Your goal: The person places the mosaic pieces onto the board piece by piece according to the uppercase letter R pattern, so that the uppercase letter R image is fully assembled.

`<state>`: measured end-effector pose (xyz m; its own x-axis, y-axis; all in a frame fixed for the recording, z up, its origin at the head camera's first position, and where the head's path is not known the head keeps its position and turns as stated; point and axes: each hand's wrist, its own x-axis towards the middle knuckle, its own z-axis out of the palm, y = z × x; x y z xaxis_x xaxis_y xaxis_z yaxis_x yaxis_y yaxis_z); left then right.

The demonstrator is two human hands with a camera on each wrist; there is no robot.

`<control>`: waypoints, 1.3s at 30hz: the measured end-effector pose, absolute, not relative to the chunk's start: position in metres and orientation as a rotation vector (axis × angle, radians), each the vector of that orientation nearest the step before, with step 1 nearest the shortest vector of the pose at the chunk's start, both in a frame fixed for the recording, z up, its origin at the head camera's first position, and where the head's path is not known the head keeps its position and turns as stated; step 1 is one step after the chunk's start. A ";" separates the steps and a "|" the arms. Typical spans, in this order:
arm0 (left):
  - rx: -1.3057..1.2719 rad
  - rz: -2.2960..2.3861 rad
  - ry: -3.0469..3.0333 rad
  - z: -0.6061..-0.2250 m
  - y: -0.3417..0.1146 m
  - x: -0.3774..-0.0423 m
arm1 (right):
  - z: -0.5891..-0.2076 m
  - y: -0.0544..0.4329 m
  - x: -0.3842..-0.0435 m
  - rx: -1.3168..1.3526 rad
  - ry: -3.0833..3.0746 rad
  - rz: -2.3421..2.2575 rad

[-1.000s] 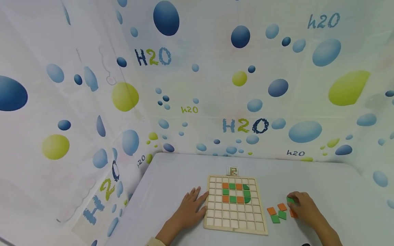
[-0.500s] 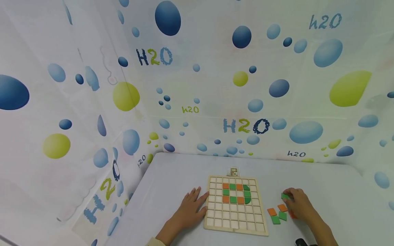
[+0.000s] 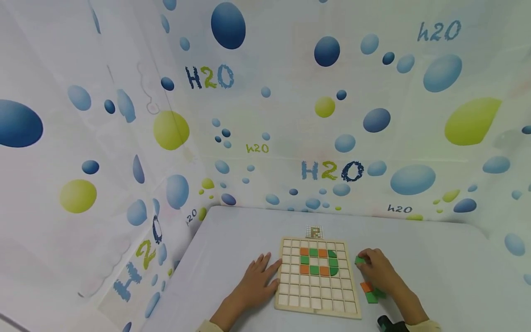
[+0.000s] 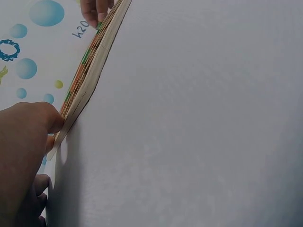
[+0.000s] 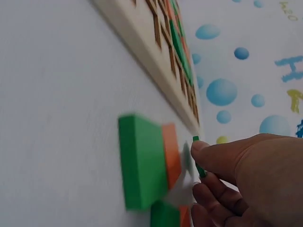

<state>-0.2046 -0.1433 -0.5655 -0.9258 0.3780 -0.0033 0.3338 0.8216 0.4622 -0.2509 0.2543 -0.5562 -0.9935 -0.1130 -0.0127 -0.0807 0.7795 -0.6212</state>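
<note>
A wooden grid board [image 3: 304, 291] lies on the table, with orange and green tiles [image 3: 314, 252] set in a ring in its upper cells. The ring's right corners are rounded green pieces. My left hand [image 3: 256, 282] lies with fingers spread, its thumb and fingertips touching the board's left edge. Between thumb and fingertips, my right hand [image 3: 377, 268] pinches a green tile [image 3: 359, 260] just right of the board; the right wrist view shows this tile [image 5: 202, 172] edge-on. Below that hand are a loose orange tile [image 3: 366, 287] and green tiles [image 3: 371, 298], partly hidden by it.
A small pattern card [image 3: 314, 232] lies beyond the board's far edge. The white table [image 3: 232, 240] meets a wall covering [image 3: 265, 115] printed with drops at the back and left. A black device [image 3: 392, 324] sits by my right wrist.
My right hand has carried the green tile leftward from the loose tiles, closer to the board's right edge. The left hand stays in place against the board.
</note>
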 end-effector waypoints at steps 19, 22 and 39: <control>0.568 0.697 2.911 -0.567 -0.144 -0.206 | -0.538 0.155 -0.226 -0.510 2.784 -1.210; 0.565 0.704 2.908 -0.568 -0.144 -0.206 | -0.542 0.147 -0.225 -0.647 2.761 -1.207; 0.615 0.705 2.925 -0.565 -0.145 -0.204 | -0.549 0.118 -0.213 -0.800 2.934 -0.898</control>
